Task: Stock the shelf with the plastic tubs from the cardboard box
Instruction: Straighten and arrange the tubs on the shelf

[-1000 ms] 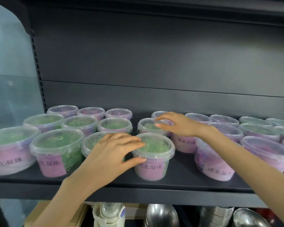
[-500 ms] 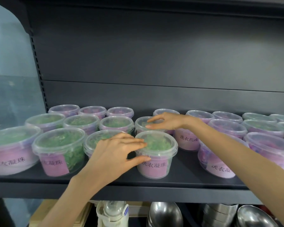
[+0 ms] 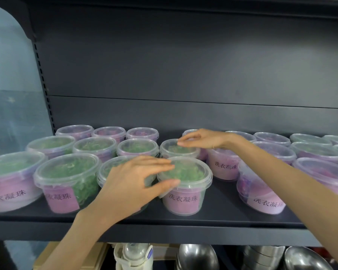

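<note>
I am seeing the left hand (image 3: pixel 137 182) gripping the clear round plastic tub with green contents and a pink label (image 3: pixel 185 199), fingers lying over its lid, thumb pressing the near rim. This tub is standing upright in the near row on the dark grey metal shelf (image 3: pixel 213 227), just right of a like tub (image 3: pixel 109 168) partly hidden by the hand. The right hand (image 3: pixel 205 140) is lying relaxed, fingers nearly straight, fingertips (image 3: pixel 183 142) touching the lid of the clear green-filled tub in the second row (image 3: pixel 170 151), directly behind. Compared with half a second earlier, both hands are staying on the same two tubs, and the gripped tub is sitting at the same spot.
</note>
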The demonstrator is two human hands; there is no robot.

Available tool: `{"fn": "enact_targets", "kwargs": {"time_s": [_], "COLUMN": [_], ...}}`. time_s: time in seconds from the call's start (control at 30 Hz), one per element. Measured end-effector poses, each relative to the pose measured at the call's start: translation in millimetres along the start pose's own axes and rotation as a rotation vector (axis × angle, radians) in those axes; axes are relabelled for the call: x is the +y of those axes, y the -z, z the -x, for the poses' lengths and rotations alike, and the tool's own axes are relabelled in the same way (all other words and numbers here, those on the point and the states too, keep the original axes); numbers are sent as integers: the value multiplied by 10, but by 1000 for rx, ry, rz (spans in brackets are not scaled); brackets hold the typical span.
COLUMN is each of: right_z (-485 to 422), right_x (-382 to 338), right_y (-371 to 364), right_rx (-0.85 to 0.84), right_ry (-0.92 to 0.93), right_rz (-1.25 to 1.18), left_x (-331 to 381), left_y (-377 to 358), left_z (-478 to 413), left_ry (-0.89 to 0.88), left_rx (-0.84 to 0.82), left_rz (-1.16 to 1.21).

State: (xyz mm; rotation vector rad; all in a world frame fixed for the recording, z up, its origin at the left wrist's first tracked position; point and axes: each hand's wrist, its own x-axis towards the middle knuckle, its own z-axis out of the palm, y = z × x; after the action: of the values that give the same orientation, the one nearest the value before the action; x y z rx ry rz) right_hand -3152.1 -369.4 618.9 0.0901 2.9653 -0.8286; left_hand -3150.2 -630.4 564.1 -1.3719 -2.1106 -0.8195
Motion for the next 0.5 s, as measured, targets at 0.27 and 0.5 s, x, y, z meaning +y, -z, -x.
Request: {"fn": "enact_targets", "kwargs": {"time_s": [0.27,0.5], "right_z": [-192,-410], "right_x": [409,549], "right_y": [354,287], "right_rx": [150,52], "right_ry": [-249,-374], "right_rz": [221,311], "left_x": [-457,-569], "left_y": [270,163], "left_z": [-306,-388], "left_ry": [369,420], "left_rx": [-292,-511], "left_rz": [-7,-39]}}
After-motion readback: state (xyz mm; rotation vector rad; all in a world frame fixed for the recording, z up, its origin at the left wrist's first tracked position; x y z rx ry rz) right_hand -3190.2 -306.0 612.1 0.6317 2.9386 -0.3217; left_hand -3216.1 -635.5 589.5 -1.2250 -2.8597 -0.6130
